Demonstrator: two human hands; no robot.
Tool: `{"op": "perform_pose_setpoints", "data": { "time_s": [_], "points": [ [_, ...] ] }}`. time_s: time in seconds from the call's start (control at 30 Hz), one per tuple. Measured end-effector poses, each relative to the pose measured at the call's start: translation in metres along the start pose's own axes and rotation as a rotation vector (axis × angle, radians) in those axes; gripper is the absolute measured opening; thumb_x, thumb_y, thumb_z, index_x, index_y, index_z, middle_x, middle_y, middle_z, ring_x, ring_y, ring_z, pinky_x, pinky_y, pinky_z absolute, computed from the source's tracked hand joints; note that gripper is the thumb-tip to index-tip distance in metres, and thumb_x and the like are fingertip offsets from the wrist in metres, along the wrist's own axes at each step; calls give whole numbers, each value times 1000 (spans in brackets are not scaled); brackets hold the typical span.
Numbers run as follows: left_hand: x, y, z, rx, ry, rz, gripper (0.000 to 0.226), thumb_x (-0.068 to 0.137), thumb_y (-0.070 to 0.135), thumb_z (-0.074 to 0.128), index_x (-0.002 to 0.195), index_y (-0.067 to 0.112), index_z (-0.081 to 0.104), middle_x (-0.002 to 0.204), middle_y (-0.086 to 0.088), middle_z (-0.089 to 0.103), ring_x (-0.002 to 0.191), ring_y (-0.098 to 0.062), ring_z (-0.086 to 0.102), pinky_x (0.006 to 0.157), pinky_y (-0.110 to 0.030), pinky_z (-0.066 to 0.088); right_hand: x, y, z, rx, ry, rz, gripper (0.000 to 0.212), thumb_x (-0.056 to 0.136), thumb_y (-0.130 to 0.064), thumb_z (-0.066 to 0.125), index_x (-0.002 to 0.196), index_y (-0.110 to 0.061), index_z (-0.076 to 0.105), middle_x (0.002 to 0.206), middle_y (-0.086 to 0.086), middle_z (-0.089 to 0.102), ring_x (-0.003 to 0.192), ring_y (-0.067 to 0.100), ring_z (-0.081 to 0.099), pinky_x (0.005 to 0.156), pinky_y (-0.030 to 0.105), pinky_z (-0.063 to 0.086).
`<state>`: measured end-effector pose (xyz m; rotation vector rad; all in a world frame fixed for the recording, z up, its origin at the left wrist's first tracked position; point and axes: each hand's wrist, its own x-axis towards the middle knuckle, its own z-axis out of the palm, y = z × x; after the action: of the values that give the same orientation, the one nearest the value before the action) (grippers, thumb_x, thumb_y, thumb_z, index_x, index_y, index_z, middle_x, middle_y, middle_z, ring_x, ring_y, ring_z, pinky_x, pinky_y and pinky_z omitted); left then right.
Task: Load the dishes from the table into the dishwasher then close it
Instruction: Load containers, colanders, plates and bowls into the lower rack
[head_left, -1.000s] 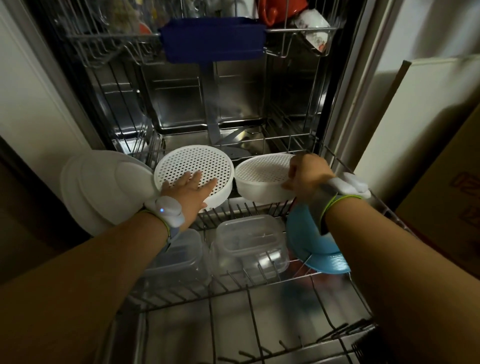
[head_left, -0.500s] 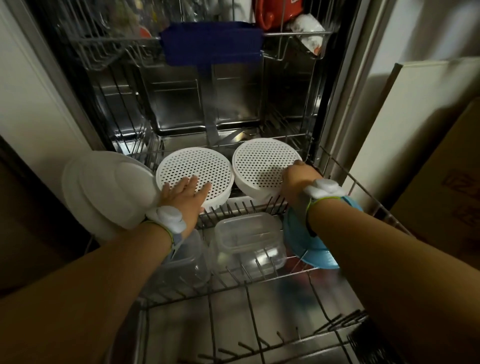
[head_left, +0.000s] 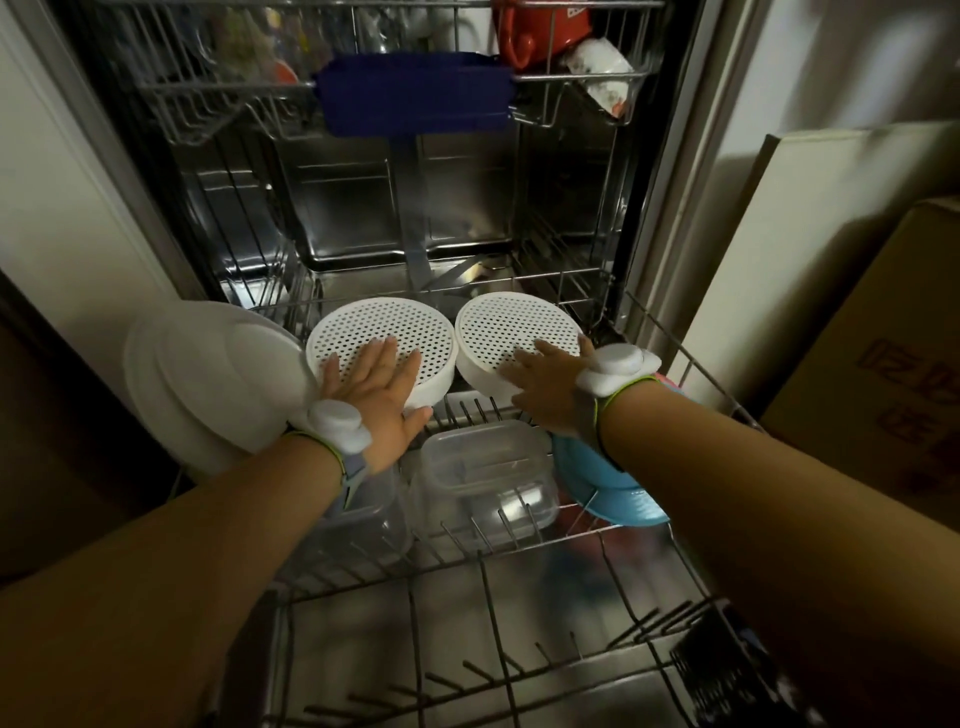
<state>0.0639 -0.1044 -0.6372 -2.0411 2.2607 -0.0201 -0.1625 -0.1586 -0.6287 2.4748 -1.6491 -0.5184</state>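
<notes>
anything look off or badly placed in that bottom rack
Nothing spilled or broken. The big white plate sits at the lower rack's far left edge and seems to overhang it.

To my right, a brown cardboard box (head_left: 878, 415) printed with red characters is sitting against the wall, and a pale flat board (head_left: 810, 249) is leaning upright just behind it. To my left, a white cabinet side (head_left: 62, 218) is flanking the opening, and a dark panel (head_left: 47, 431) is standing below it.
</notes>
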Motion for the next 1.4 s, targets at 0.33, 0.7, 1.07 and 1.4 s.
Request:
{"op": "perform_pose_setpoints", "data": {
  "time_s": [0.33,0.7,1.07,1.4],
  "points": [
    [-98,60,-108,-668,-118,17,38,85,42,57,103,11,69,105,-5,69,97,-20,63,87,-31,49,-151,-2,-89,1015,176,89,21,93,-21,53,96,-10,71,98,10,70,95,30,64,84,43,51],
    [-197,193,-381,-656,-608,86,26,96,28,52,72,20,49,78,-3,56,83,-19,56,73,-29,43,-347,102,-258,1357,-126,223,27,81,-42,64,89,-19,75,90,-1,74,86,15,67,81,32,52],
    [-318,414,-552,-512,-832,497,33,93,38,56,119,19,61,115,0,65,105,-19,60,80,-21,43,-661,262,-344,1205,-168,792,25,92,-36,59,111,-21,67,110,-4,65,102,14,61,89,26,47],
    [-447,783,-619,-484,-950,907,26,95,30,55,114,16,65,111,-5,68,102,-22,64,83,-29,48,-974,418,-268,1288,80,1414,21,86,-32,67,100,-16,72,99,3,72,93,21,65,81,29,50]
  ]
}}
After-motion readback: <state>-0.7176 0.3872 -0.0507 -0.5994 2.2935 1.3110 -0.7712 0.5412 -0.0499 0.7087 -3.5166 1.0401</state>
